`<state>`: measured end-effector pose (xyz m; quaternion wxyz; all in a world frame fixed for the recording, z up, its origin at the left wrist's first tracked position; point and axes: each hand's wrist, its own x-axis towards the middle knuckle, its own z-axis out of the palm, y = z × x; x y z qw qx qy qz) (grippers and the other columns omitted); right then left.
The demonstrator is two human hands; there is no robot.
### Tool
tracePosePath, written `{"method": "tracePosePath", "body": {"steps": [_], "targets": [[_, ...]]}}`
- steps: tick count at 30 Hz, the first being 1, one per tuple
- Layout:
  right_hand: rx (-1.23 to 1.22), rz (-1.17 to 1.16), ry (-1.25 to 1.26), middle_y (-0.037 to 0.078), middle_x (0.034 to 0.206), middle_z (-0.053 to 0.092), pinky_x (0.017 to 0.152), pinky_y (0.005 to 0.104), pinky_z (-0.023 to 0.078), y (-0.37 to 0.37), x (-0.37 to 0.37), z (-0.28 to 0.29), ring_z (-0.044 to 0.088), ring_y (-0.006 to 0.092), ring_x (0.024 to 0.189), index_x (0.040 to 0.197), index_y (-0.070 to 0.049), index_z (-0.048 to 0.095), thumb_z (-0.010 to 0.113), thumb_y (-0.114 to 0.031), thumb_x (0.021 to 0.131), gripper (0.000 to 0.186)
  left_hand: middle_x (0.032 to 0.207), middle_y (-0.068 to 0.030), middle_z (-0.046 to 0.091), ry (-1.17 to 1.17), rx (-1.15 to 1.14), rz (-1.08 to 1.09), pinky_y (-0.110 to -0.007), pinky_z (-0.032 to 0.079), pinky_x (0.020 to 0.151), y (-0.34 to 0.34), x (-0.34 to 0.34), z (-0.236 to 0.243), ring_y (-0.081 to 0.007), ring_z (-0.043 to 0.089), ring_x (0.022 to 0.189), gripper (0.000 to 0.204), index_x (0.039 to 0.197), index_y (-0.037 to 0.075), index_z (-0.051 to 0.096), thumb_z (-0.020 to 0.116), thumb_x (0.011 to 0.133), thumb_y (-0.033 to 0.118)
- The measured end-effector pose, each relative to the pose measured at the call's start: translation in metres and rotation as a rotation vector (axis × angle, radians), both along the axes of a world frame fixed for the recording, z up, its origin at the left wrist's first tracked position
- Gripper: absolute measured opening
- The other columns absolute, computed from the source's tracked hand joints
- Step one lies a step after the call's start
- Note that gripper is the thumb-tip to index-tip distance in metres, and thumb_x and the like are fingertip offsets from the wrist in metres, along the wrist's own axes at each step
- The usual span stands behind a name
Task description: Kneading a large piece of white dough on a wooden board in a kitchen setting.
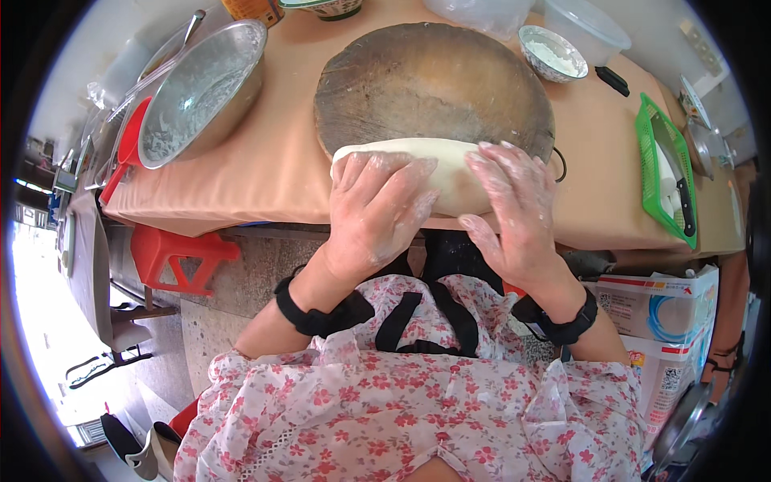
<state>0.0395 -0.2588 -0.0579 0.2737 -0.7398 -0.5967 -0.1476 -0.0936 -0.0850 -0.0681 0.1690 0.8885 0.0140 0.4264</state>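
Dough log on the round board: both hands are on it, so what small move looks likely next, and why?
Probably a short roll forward. The left hand and right hand lie palm-down and floury on the dough log, which sits at the near edge of the round wooden board. Most of the board beyond it is bare, leaving room to push the log away and even it out.

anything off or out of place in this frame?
Mostly tidy. One oddity: the dough under the left hand and right hand sits at the near rim of the round wooden board, partly overhanging it toward the table edge. Flour coats both hands and the metal bowl; no spill shows.
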Motion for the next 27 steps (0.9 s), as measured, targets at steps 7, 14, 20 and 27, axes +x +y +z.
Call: {"method": "tracePosePath", "body": {"steps": [7, 14, 20, 27], "targets": [[0.002, -0.028, -0.099, 0.011, 0.138, 0.049, 0.101, 0.0558, 0.03, 0.027, 0.021, -0.019, 0.047, 0.0329, 0.124, 0.137, -0.014, 0.053, 0.06, -0.046, 0.088, 0.059, 0.116, -0.0086, 0.06, 0.134, 0.168, 0.215, -0.046, 0.036, 0.095, -0.001, 0.032, -0.005, -0.0293, 0.054, 0.11, 0.038, 0.12, 0.01, 0.063, 0.064, 0.085, 0.026], [-0.194, -0.04, 0.18, 0.012, 0.129, 0.059, 0.1, 0.0497, 0.038, 0.072, 0.088, 0.001, 0.053, 0.0328, 0.122, 0.129, -0.014, 0.06, 0.042, -0.048, 0.099, 0.049, 0.115, -0.0113, 0.065, 0.395, 0.064, 0.174, -0.051, 0.036, 0.099, 0.051, 0.095, 0.008, -0.0326, 0.055, 0.115, 0.035, 0.116, 0.014, 0.066, 0.05, 0.096, 0.037], [-0.295, -0.125, 0.306, 0.01, 0.132, 0.06, 0.099, 0.0524, 0.038, 0.079, 0.092, 0.01, 0.052, 0.0311, 0.125, 0.128, -0.017, 0.062, 0.035, -0.053, 0.1, 0.053, 0.115, -0.0132, 0.067, 0.672, -0.016, 0.291, -0.053, 0.038, 0.098, 0.052, 0.107, 0.023, -0.0349, 0.056, 0.114, 0.047, 0.116, 0.014, 0.067, 0.04, 0.097, 0.047], [0.003, 0.012, -0.018, 0.013, 0.136, 0.054, 0.101, 0.0538, 0.033, 0.017, 0.027, -0.01, 0.051, 0.0346, 0.122, 0.128, -0.016, 0.061, 0.056, -0.041, 0.092, 0.044, 0.115, -0.0122, 0.064, 0.203, 0.066, 0.132, -0.048, 0.04, 0.094, 0.004, 0.023, 0.009, -0.0319, 0.058, 0.11, 0.037, 0.111, 0.009, 0.067, 0.066, 0.084, 0.034]]}}
